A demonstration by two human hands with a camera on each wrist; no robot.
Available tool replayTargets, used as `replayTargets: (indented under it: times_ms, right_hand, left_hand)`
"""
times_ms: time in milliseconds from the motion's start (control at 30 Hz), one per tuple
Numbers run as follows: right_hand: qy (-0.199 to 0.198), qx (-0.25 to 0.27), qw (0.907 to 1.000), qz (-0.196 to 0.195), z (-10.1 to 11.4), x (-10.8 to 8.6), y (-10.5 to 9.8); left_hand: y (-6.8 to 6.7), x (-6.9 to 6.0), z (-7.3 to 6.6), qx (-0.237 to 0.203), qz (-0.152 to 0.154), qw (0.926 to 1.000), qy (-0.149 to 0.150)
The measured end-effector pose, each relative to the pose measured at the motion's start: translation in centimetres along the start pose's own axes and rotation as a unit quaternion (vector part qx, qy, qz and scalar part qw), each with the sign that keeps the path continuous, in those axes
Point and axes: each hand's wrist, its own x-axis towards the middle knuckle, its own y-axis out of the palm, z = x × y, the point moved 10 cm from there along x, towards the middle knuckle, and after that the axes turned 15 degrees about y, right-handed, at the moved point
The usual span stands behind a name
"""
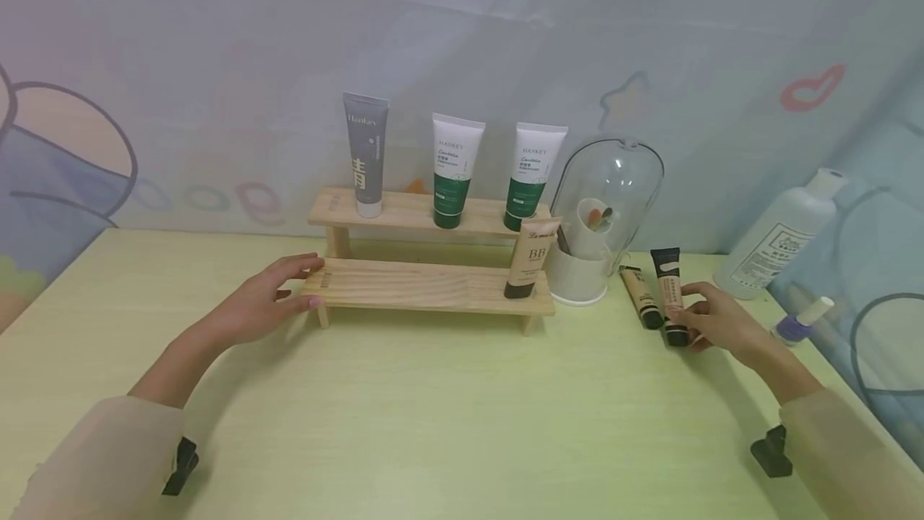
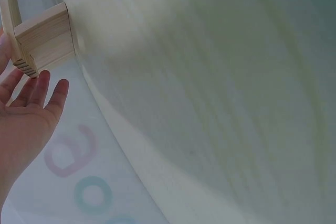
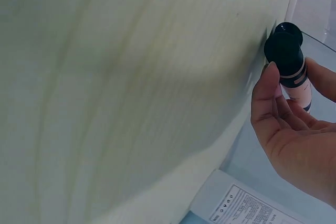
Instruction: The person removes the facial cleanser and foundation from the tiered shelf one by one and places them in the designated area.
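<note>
A two-step wooden display stand (image 1: pixel 411 283) stands in the middle of the table. My left hand (image 1: pixel 253 307) grips the left end of its lower step, thumb at the front and fingers towards the back. In the left wrist view, the fingers (image 2: pixel 39 90) lie against the step's end. At the right, my right hand (image 1: pixel 718 323) pinches a slim beige tube (image 1: pixel 670 291) with black ends. The right wrist view shows its black cap (image 3: pixel 285 53) between thumb and fingers. A similar, smaller tube (image 1: pixel 638 295) lies just left of it.
On the upper step stand a grey tube (image 1: pixel 366 151) and two white-and-green tubes (image 1: pixel 451 171); a BB cream tube (image 1: pixel 530 259) stands on the lower step. Right of the stand is a clear-domed holder (image 1: pixel 577 275). A white bottle (image 1: pixel 780 235) and a purple nail polish bottle (image 1: pixel 794 329) stand by the right edge.
</note>
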Motion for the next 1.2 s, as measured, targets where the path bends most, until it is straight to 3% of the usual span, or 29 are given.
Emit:
replayTargets:
  times_ms: [367,733,1200]
  right_hand:
    - [0.029,-0.018,0.9994,0.006,-1.2,1.8,-0.1]
    - [0.033,-0.04,0.9982,-0.029,-1.4,2.6,-0.8]
    - [0.029,-0.036,0.9983,-0.036,-1.0,2.1,-0.7]
  left_hand:
    - [0.0,0.0,0.2,-0.005,0.0,1.0,-0.002]
    - [-0.1,-0.1,0.1,-0.008,0.0,1.0,-0.005]
    - [-0.1,-0.1,-0.1,-0.005,-0.001,1.0,-0.002]
